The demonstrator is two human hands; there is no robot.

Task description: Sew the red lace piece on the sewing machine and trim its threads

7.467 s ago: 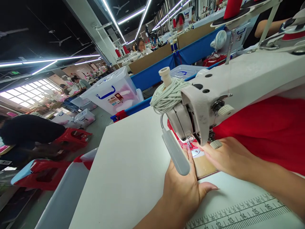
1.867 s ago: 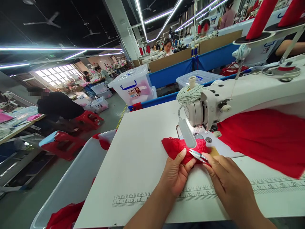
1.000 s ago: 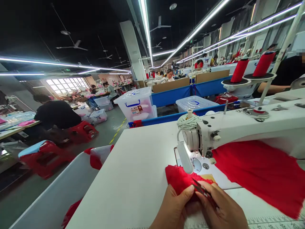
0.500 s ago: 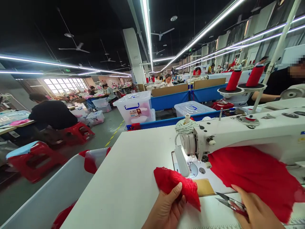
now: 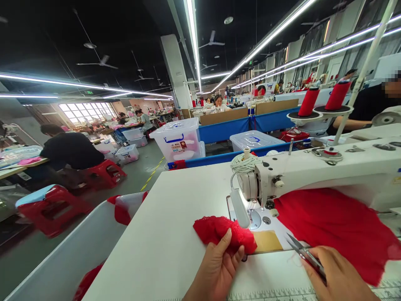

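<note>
Pinching red lace (image 5: 216, 230) in left hand (image 5: 217, 265), right hand (image 5: 336, 271) curled round snips (image 5: 306, 254), red cloth (image 5: 332, 230) beneath sewing machine arm (image 5: 326, 166)

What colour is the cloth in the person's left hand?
The cloth in the left hand is red, with a lacy part; the head view shows it.

Left hand (image 5: 216, 265): red lace piece (image 5: 217, 231) pinched between thumb and fingers, over white tabletop (image 5: 150, 234), just beside tan patch (image 5: 269, 241). Right hand (image 5: 336, 274): thread snips (image 5: 309, 258), blades parted, tips toward sewing machine (image 5: 328, 165). Bigger red fabric (image 5: 332, 230) under machine's arm. Two red thread cones (image 5: 309, 102) behind. Left of tabletop: bin (image 5: 79, 236), red cloth (image 5: 89, 281) inside.
</note>
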